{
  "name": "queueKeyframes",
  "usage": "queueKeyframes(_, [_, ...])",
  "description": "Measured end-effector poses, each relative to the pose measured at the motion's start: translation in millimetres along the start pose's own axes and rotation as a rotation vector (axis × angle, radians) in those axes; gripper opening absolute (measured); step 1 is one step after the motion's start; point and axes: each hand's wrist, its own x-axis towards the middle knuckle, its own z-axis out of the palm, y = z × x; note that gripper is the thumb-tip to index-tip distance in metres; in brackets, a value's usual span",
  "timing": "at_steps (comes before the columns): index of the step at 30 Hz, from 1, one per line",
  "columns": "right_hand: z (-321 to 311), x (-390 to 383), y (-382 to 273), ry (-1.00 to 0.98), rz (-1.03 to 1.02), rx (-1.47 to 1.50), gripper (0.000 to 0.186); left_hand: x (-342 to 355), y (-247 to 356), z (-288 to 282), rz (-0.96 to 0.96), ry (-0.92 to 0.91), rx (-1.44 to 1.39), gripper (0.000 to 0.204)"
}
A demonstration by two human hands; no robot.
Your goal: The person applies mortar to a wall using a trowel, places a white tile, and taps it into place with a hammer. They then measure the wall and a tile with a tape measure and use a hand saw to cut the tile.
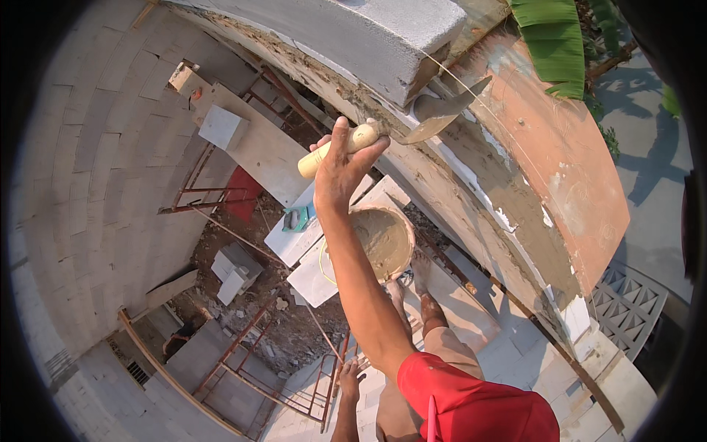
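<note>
Your red sleeve [471,398] is filling the foreground while your right hand [339,177] is gripping the trowel [436,118], fingers closing round its handle. Its blade is reaching over the wall's [445,191] top edge, just beside the grey block's [375,48] corner. Your left hand [350,381] is hanging low; whether its fingers are holding anything, I cannot tell.

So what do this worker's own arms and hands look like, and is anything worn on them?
The right hand and left hand are ungloved, five-fingered human hands, with no watch or cable visible at the wrists. A short red sleeve leaves the right forearm bare. The left forearm is bare where visible; its sleeve is out of view.
</note>
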Motion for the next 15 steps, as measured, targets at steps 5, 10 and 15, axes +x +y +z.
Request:
queueKeyframes(5, [42.1, -58.2, 5.3, -0.08, 0.12, -0.188, 0.06, -1.5, 0.1, 4.2, 0.07, -0.007, 0.032, 0.041])
queueKeyframes(10, [1.0, -126.7, -40.0, -0.145, 0.304, 0.043, 0.054, -2.6, 2.1, 1.1, 0.082, -0.033, 0.0, 0.044])
queueKeyframes(15, [33.7, -40.3, -74.2, -0.125, 0.237, 0.309, 0.053, 11.1, -2.4, -12.1, 0.08, -0.06, -0.122, 0.047])
